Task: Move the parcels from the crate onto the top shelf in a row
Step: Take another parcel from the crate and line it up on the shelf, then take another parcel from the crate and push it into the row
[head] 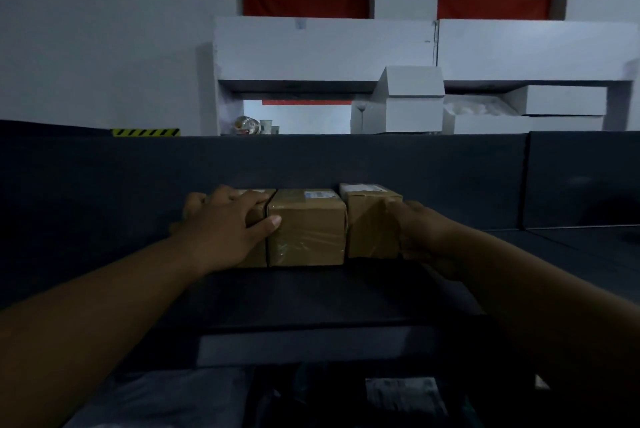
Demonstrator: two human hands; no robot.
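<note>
Three brown cardboard parcels stand side by side on the dark top shelf (pixel 329 292). My left hand (pixel 225 223) lies over the left parcel (pixel 254 193), fingers spread across its top, thumb tip on the front of the middle parcel (pixel 306 230). The right parcel (pixel 370 223) carries a white label and stands slightly further back. My right hand (pixel 422 237) is wrapped around that parcel's right side. The crate is below, mostly hidden in the dark, with grey packages (pixel 166 396) and a labelled packet (pixel 405 396) showing.
A dark back panel (pixel 311 161) rises behind the parcels. The shelf runs on to the right (pixel 581 247). Beyond stand white boxes (pixel 412 98), a white structure and two red-curtained openings on the wall.
</note>
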